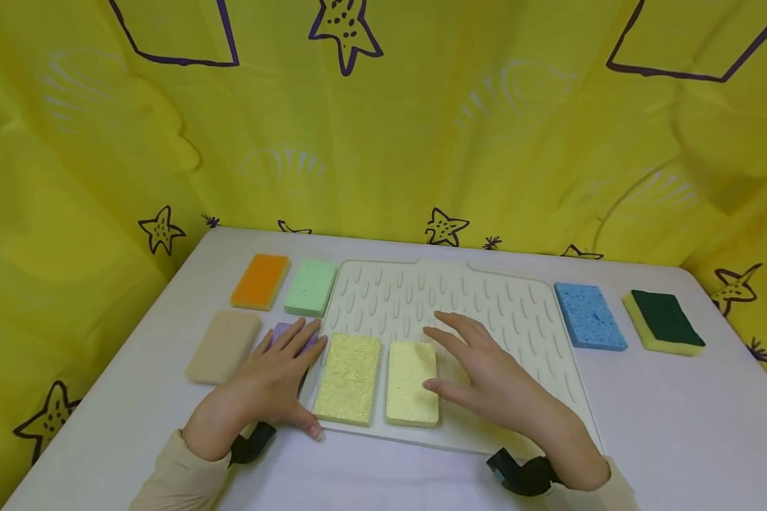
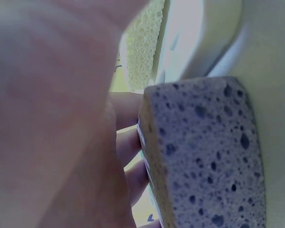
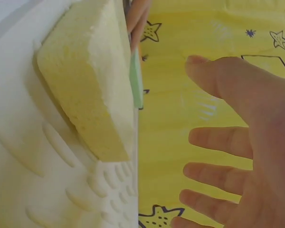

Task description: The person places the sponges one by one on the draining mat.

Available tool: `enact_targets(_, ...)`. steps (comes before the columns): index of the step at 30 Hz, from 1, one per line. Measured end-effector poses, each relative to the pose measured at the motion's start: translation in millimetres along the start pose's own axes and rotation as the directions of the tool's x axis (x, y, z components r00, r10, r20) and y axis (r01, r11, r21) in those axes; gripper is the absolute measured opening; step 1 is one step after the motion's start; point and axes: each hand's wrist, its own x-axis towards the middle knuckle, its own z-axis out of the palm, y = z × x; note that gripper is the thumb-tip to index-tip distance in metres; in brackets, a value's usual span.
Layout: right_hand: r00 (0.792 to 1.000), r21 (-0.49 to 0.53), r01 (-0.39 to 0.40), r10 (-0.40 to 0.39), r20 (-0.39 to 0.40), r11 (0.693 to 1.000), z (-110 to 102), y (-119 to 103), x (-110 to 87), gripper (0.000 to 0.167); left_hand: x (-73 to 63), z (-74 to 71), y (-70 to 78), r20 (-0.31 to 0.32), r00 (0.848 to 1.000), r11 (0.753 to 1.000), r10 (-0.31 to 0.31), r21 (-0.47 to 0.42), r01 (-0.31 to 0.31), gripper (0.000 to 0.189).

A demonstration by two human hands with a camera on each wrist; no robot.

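My left hand (image 1: 268,387) lies over a purple sponge (image 2: 204,156) at the mat's left edge, its fingers spread and straight. In the left wrist view those fingers run behind the sponge's far side. The left thumb reaches toward the near left corner of a yellow-green textured sponge (image 1: 348,376) on the white ridged mat (image 1: 511,341). Beside that lies a pale yellow sponge (image 1: 404,387), also on the mat. My right hand (image 1: 492,369) hovers over its right side with fingers apart. In the right wrist view the right hand (image 3: 256,156) holds nothing.
To the left lie an orange sponge (image 1: 260,282), a mint green sponge (image 1: 310,287) and a beige sponge (image 1: 224,348). Right of the mat are a blue sponge (image 1: 590,316) and a dark green and yellow scrub sponge (image 1: 665,319). A yellow patterned curtain (image 1: 383,142) hangs behind the white table (image 1: 690,426).
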Motion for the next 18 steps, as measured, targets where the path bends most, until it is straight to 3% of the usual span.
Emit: enact_targets(18, 0.998, -0.122, -0.045, 0.039, -0.053, 0.991, -27, 25, -22.5, 0.064, -0.3, 0.4, 0.1, -0.008, 1.0, 1.0, 0.002, -0.002, -0.003, 0.137)
